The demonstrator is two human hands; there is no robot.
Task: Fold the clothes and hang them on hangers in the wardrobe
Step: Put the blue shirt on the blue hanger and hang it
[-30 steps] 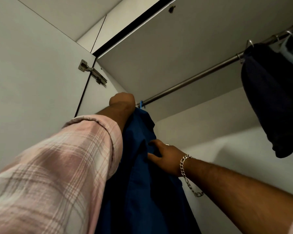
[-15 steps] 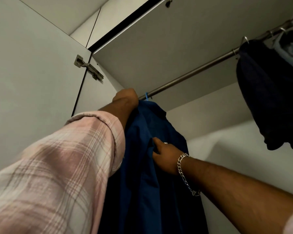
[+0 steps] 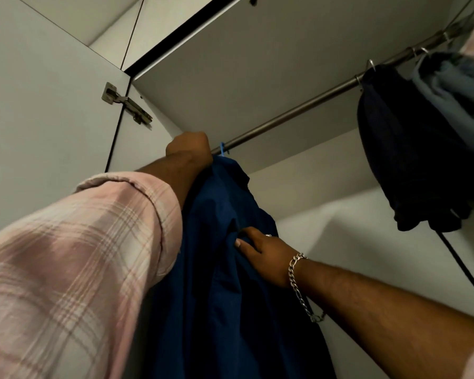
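counts: 2 hands, left hand (image 3: 188,145) + right hand (image 3: 263,251); 1 rail (image 3: 293,112); 1 blue hanger hook (image 3: 222,149); 1 blue shirt (image 3: 230,269); 1 dark garment (image 3: 411,149); 1 grey-blue garment (image 3: 454,88); 1 door hinge (image 3: 125,105); 1 bracelet (image 3: 298,283)

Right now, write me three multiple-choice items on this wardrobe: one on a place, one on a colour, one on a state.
1. Where on the rail does the blue shirt hang?
A. left end
B. right end
C. not on the rail

2. What colour is the shirt's hanger hook?
A. red
B. blue
C. white

3. What is the right hand doing?
A. hanging free
B. gripping the rail
C. pinching the shirt's cloth

Key: 1 A, it hangs beside the left hand, far from the dark clothes; 2 B, a blue hook sits over the rail; 3 C, thumb and fingers gather a fold.
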